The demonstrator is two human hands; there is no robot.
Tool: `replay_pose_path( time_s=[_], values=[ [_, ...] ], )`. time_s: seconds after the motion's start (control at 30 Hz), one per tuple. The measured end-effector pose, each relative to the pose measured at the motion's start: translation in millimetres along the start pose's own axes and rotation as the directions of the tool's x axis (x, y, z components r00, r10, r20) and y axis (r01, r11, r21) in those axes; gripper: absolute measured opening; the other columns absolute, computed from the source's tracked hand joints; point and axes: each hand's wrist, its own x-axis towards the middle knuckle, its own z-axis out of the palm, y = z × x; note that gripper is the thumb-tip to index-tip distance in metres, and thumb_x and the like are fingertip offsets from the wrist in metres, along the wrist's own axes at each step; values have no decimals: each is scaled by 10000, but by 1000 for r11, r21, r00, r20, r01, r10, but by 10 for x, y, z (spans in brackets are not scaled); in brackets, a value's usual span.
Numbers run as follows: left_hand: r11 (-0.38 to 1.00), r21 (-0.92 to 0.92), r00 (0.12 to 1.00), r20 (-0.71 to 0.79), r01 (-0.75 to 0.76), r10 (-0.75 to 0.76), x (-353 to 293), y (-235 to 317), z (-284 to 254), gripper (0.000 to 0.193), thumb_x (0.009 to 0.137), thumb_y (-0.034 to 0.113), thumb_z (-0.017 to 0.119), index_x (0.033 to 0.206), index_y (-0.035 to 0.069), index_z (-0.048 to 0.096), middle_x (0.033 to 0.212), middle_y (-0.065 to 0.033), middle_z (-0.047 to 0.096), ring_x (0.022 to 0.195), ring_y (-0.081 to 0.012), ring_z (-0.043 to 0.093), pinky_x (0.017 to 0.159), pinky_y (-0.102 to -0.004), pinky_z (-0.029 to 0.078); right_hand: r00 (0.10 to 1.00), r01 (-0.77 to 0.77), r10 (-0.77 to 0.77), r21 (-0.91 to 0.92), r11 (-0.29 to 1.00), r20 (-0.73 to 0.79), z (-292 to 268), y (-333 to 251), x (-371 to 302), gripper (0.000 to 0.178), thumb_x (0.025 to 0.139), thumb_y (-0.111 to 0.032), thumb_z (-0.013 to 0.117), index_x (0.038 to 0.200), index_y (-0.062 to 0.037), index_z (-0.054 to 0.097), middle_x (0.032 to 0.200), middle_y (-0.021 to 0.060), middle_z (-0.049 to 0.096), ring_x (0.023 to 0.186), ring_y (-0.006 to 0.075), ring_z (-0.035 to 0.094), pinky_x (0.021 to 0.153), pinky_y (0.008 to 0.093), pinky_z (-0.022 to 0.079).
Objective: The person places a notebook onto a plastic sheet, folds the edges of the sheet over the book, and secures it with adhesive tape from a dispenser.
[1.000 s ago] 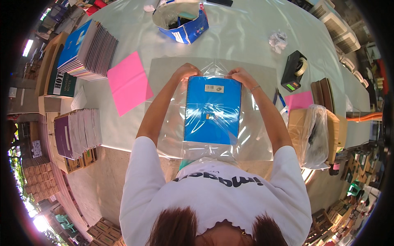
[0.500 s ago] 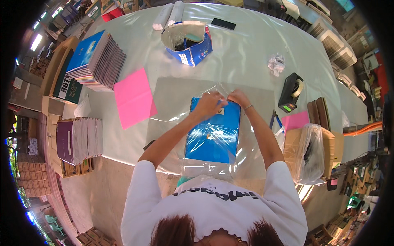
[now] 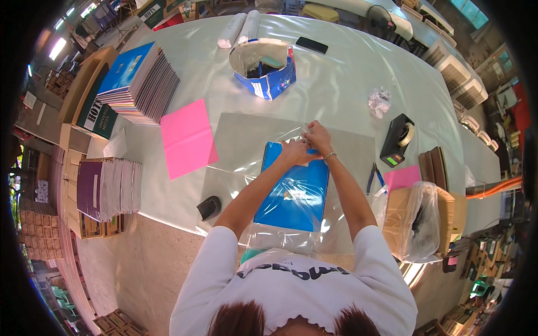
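Observation:
A blue spiral notebook [image 3: 294,199] lies on a grey mat in front of me, wrapped in a transparent plastic sleeve [image 3: 283,232] that wrinkles and shines over its cover. My left hand [image 3: 294,152] rests at the notebook's top edge, fingers bent onto the plastic there. Close beside it, my right hand [image 3: 319,138] pinches a gathered piece of the plastic just past that edge. The two hands almost touch, and they hide part of the notebook's top.
Left: notebook stacks [image 3: 137,84], purple-covered books [image 3: 109,187], a pink sheet [image 3: 189,139] and a black object [image 3: 209,207]. Ahead: a blue cut-open container [image 3: 263,70] and phone [image 3: 311,45]. Right: crumpled plastic [image 3: 379,103], tape dispenser [image 3: 397,141], pens [image 3: 371,178] and a cardboard box [image 3: 445,215].
My left hand has slid to the right along the notebook's top edge, nearer my right hand. The black object by my left forearm now shows more fully. The whole view has shifted slightly.

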Motion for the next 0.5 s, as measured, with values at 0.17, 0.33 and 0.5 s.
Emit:
replay_pose_path(
  time_s=[0.17, 0.33, 0.5],
  values=[
    [999, -29, 998, 59, 15, -13, 25, 46, -43, 920, 651, 859, 470, 1294, 208, 559, 1422, -35, 445, 1294, -359, 405, 1001, -698, 231, 953, -120, 12, 343, 932, 303, -97, 55, 123, 303, 751, -211, 731, 947, -27, 591, 794, 96, 646, 770, 175, 632, 648, 291, 498],
    [998, -65, 999, 33, 27, -25, -5, -46, 6, 902, 655, 847, 484, 1271, 194, 572, 1361, -50, 506, 1283, -324, 425, 1002, -699, 222, 915, -358, 39, 764, 537, 402, -113, -219, 60, 200, 785, -151, 706, 883, 10, 639, 795, 77, 657, 699, 160, 625, 620, 285, 508],
    [999, -49, 1000, 0, 12, -12, -30, 84, -46, 792, 737, 736, 518, 1204, 100, 579, 1243, -99, 584, 1179, -321, 527, 979, -667, 279, 916, -286, -37, 716, 637, 399, -244, -176, 198, 169, 833, -132, 649, 861, 33, 673, 773, 96, 679, 701, 147, 641, 638, 272, 515]
  ],
)
